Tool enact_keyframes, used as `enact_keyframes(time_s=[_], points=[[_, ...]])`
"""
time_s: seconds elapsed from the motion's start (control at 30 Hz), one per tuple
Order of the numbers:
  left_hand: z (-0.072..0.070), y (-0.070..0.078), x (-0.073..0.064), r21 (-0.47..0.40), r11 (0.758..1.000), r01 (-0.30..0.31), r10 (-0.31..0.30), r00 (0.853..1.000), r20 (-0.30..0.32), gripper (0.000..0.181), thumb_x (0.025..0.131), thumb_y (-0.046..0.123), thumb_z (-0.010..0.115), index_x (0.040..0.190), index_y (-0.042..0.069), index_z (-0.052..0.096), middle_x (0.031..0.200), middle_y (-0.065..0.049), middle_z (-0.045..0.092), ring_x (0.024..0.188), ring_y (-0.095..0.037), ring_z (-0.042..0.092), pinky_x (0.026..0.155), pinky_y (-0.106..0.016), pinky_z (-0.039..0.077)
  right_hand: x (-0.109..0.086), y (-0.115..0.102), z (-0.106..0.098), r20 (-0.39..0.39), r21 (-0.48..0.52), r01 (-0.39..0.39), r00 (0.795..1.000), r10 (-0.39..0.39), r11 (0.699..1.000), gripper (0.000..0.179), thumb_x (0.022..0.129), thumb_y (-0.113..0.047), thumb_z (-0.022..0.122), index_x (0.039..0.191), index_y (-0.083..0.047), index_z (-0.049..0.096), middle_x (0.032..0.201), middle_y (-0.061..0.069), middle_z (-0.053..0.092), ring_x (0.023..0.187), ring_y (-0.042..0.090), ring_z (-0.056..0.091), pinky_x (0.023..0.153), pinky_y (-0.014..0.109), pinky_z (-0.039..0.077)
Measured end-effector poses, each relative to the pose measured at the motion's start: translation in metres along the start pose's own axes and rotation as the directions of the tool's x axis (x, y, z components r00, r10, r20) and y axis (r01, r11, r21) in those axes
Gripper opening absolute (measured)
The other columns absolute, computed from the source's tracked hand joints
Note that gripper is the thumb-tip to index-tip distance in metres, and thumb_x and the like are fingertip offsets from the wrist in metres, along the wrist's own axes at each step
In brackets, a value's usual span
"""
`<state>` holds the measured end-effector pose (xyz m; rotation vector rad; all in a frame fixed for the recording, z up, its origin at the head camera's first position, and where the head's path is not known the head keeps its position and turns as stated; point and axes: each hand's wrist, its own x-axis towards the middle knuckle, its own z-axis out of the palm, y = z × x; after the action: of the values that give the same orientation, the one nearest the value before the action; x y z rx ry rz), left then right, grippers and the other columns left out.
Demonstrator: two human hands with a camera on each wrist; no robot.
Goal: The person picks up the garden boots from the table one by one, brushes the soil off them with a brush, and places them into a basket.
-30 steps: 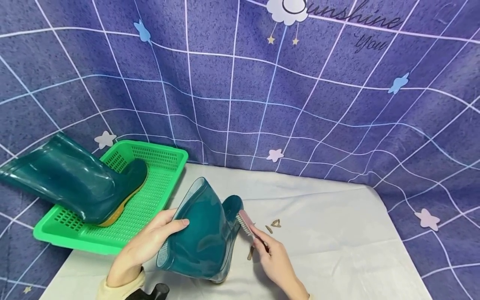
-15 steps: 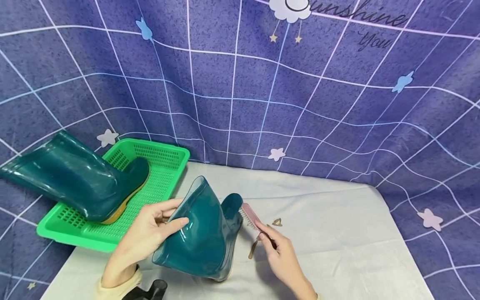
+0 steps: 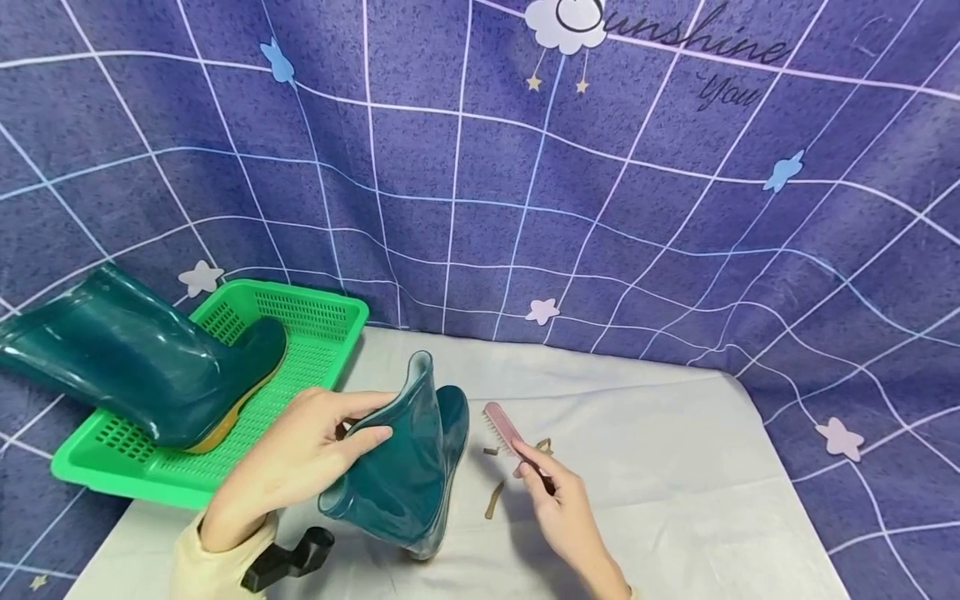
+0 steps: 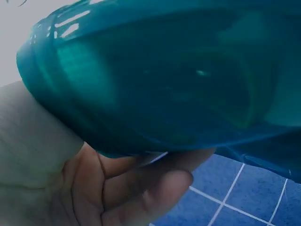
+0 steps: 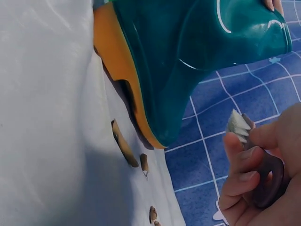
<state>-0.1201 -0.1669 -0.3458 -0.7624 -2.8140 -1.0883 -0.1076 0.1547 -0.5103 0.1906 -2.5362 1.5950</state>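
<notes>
My left hand [image 3: 322,450] pinches the top edge of a dark green rubber boot [image 3: 405,475], thumb outside and fingers at the opening. The shaft leans toward that hand, and the toe points away over the white-covered table. In the right wrist view the boot's orange sole [image 5: 117,49] faces the tabletop. To the right, my right hand [image 3: 558,508] grips the dark handle of a small pink brush [image 3: 502,427], whose pale bristles [image 5: 236,126] point toward the boot with a gap between. The left wrist view has the green shaft across the left hand's fingers [image 4: 155,188].
A second green boot [image 3: 142,358] lies tilted in a green plastic basket [image 3: 358,329] at the left, its shaft jutting over the side. Several brown scraps [image 3: 493,500] lie by the brush. A purple-blue gridded curtain [image 3: 480,167] hangs behind the table.
The brush has come away from the boot's foot, to the right. The boot has turned, its shaft now looking narrower, with the left hand further over its opening.
</notes>
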Motion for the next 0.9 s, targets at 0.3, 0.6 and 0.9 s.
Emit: enact_keyframes(time_s=[0.3, 0.6, 0.9], points=[[-0.029, 0.023, 0.027, 0.347, 0.933, -0.092, 0.073, 0.995, 0.067, 0.025, 0.09, 0.018, 0.069, 0.11, 0.033, 0.071, 0.079, 0.016, 0.066, 0.072, -0.007, 0.059, 0.065, -0.033, 0.047, 0.004, -0.001, -0.011, -0.081, 0.051, -0.018, 0.996, 0.022, 0.999, 0.031, 0.1, -0.024, 0.059, 0.128, -0.035, 0.065, 0.094, 0.0, 0.073, 0.078, 0.007, 0.065, 0.064, 0.022, 0.051], [-0.028, 0.018, -0.006, 0.246, 0.965, 0.095, -0.087, 0.995, -0.041, 0.041, 0.092, 0.04, 0.069, 0.132, 0.036, 0.062, 0.095, 0.017, 0.071, 0.081, 0.0, 0.063, 0.063, -0.024, 0.047, 0.004, -0.001, -0.009, -0.077, 0.066, -0.027, 0.997, 0.032, 0.997, 0.031, 0.1, -0.023, 0.06, 0.128, -0.036, 0.065, 0.092, -0.002, 0.074, 0.077, 0.009, 0.068, 0.064, 0.022, 0.052], [-0.015, 0.039, -0.02, 0.481, 0.86, 0.171, -0.09, 0.978, -0.186, 0.059, 0.085, 0.035, 0.072, 0.141, 0.022, 0.056, 0.103, -0.005, 0.076, 0.066, -0.018, 0.064, 0.046, -0.031, 0.037, 0.006, 0.0, -0.017, -0.102, 0.058, -0.022, 0.994, 0.028, 0.998, 0.031, 0.099, -0.023, 0.061, 0.128, -0.031, 0.066, 0.094, 0.005, 0.074, 0.063, 0.005, 0.057, 0.053, 0.022, 0.046]])
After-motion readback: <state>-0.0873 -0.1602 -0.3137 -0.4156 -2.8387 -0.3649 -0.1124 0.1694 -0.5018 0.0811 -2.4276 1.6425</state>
